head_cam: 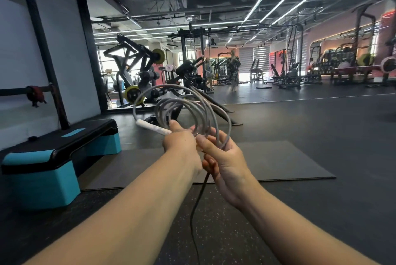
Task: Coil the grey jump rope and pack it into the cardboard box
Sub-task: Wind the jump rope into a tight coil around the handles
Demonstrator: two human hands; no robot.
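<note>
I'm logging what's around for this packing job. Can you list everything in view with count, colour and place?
jump rope: one, grey, coiled in several loops, held up in both hands
rope handle: one, white, sticking out left of the left hand
dark cord: one, black, hanging from the hands toward the floor
aerobic step: one, black and teal, on the floor at left
floor mat: one, dark grey, under the hands
gym machines: several, black with yellow plates, in the background
cardboard box: none in view
left hand: closed on the coil
right hand: closed on the coil
</note>
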